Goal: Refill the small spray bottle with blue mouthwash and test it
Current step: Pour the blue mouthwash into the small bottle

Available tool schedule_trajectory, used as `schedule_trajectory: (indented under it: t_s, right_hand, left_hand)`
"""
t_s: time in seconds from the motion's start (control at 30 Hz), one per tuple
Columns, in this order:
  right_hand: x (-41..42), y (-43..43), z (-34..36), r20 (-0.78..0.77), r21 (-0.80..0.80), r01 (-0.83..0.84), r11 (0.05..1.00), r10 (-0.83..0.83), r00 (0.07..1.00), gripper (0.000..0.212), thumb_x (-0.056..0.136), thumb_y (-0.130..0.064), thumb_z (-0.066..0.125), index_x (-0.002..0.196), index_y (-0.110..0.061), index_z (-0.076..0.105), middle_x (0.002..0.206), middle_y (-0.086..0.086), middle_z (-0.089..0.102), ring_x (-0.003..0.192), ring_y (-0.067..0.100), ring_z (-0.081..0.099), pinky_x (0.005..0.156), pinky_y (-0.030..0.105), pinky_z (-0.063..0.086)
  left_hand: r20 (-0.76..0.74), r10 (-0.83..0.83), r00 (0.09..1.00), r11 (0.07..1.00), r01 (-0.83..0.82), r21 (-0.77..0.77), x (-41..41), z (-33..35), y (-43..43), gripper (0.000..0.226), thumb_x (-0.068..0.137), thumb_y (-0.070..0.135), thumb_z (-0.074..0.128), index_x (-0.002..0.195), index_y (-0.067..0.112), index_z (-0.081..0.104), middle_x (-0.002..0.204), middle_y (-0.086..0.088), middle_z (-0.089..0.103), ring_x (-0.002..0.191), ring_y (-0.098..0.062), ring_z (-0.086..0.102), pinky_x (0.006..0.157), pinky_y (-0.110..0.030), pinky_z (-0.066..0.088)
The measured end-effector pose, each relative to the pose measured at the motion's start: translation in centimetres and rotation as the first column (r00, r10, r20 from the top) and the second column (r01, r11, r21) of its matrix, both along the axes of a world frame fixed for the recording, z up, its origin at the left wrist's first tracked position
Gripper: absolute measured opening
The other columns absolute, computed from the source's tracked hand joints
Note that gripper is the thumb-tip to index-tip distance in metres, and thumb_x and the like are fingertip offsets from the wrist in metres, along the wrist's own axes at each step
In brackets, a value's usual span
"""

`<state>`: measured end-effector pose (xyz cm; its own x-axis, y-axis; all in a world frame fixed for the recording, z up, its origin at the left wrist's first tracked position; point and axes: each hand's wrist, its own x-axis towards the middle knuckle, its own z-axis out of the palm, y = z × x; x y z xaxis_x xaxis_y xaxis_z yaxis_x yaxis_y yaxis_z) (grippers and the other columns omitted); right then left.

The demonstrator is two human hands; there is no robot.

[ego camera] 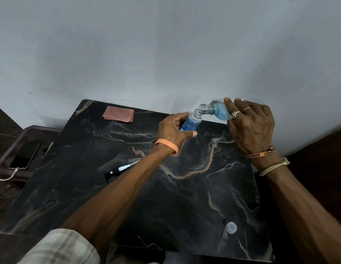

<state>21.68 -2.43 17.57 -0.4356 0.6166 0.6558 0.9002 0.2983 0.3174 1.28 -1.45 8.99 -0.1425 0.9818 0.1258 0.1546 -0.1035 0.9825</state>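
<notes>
Pouring step. The left hand [173, 130] grasps the small spray bottle [191, 122] above the table [166, 187]; the right hand [251, 124] grips the tilted mouthwash bottle [215, 111], necks nearly touching (bottle already mostly blue). Tilt gently; stop below the neck.

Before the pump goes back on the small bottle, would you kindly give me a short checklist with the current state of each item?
1. Small spray bottle firmly held in the left hand: ok.
2. Fill level: blue liquid reaches near the shoulder: ok.
3. Mouthwash bottle set upright again: not ok, tilted in the right hand, necks meeting.
4. Spray pump within reach on the table: ok.
5. Clear cap for the mouthwash bottle at hand: ok.
6. Spills around the bottles: cannot tell.
</notes>
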Motion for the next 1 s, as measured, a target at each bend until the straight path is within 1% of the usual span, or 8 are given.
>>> schedule_trajectory:
  t_s: [0.2, 0.33, 0.47, 0.67, 0.8, 0.93, 1.0]
  right_hand:
    - [-0.16, -0.20, -0.03, -0.001, 0.010, -0.006, 1.000, 0.006, 1.000, 0.044, 0.082, -0.008, 0.070, 0.126, -0.008, 0.065, 0.112, 0.019, 0.070, 0.099, 0.038, 0.067, 0.079, 0.043, 0.048]
    - [-0.09, -0.29, 0.06, -0.005, 0.011, -0.014, 1.000, 0.014, 1.000, 0.046, 0.081, -0.008, 0.070, 0.126, -0.008, 0.065, 0.112, 0.019, 0.070, 0.098, 0.038, 0.067, 0.079, 0.043, 0.048]
    - [-0.15, -0.38, 0.16, 0.001, 0.008, -0.007, 1.000, 0.007, 1.000, 0.045, 0.081, -0.008, 0.070, 0.126, -0.008, 0.065, 0.113, 0.020, 0.069, 0.099, 0.039, 0.066, 0.079, 0.043, 0.048]
    - [-0.18, -0.51, 0.23, 0.005, -0.005, 0.004, 1.000, -0.004, 1.000, 0.046, 0.081, -0.008, 0.071, 0.127, -0.007, 0.064, 0.113, 0.021, 0.069, 0.099, 0.040, 0.066, 0.080, 0.044, 0.049]
    - [-0.24, -0.61, 0.25, 0.000, -0.003, 0.002, 1.000, -0.002, 1.000, 0.045, 0.083, -0.008, 0.070, 0.128, -0.008, 0.064, 0.113, 0.020, 0.069, 0.099, 0.039, 0.066, 0.080, 0.044, 0.049]
    - [-0.36, -0.70, 0.31, -0.001, -0.001, -0.003, 1.000, 0.003, 1.000, 0.046, 0.082, -0.008, 0.071, 0.127, -0.008, 0.064, 0.113, 0.020, 0.069, 0.099, 0.039, 0.066, 0.080, 0.044, 0.049]
    - [-0.38, -0.73, 0.37, -0.001, 0.004, -0.007, 1.000, 0.007, 1.000, 0.046, 0.081, -0.007, 0.071, 0.127, -0.008, 0.065, 0.113, 0.020, 0.069, 0.099, 0.039, 0.066, 0.079, 0.044, 0.049]
  left_hand:
    - [0.002, -0.002, 1.000, 1.000, 0.002, -0.002, -0.13, 0.00, -0.12, 0.063, 0.056, 0.011, 0.093, 0.114, 0.015, 0.070, 0.110, 0.000, 0.073, 0.095, -0.010, 0.070, 0.083, -0.029, 0.059]
    - [0.006, -0.003, 1.000, 1.000, 0.003, 0.003, -0.12, 0.01, -0.25, 0.063, 0.056, 0.011, 0.093, 0.115, 0.015, 0.069, 0.110, 0.001, 0.073, 0.094, -0.009, 0.070, 0.083, -0.029, 0.059]
    - [0.002, 0.000, 1.000, 1.000, 0.000, 0.004, -0.15, 0.08, -0.36, 0.063, 0.056, 0.011, 0.093, 0.114, 0.014, 0.069, 0.110, 0.000, 0.073, 0.095, -0.012, 0.070, 0.084, -0.032, 0.059]
    - [0.009, 0.000, 1.000, 1.000, 0.000, 0.012, -0.16, 0.26, -0.51, 0.063, 0.056, 0.009, 0.093, 0.114, 0.013, 0.069, 0.109, 0.000, 0.073, 0.095, -0.012, 0.070, 0.084, -0.030, 0.059]
    - [0.010, -0.001, 1.000, 1.000, 0.000, 0.014, -0.22, 0.35, -0.62, 0.063, 0.056, 0.009, 0.093, 0.114, 0.014, 0.069, 0.108, 0.004, 0.071, 0.095, -0.010, 0.070, 0.083, -0.028, 0.059]
    - [0.010, 0.001, 1.000, 1.000, -0.001, 0.014, -0.21, 0.37, -0.73, 0.063, 0.056, 0.009, 0.093, 0.115, 0.014, 0.069, 0.110, 0.000, 0.072, 0.097, -0.012, 0.070, 0.084, -0.029, 0.059]
    - [0.009, 0.000, 1.000, 1.000, 0.000, 0.013, -0.22, 0.43, -0.77, 0.063, 0.056, 0.009, 0.093, 0.114, 0.014, 0.069, 0.110, 0.002, 0.072, 0.096, -0.011, 0.070, 0.084, -0.028, 0.058]
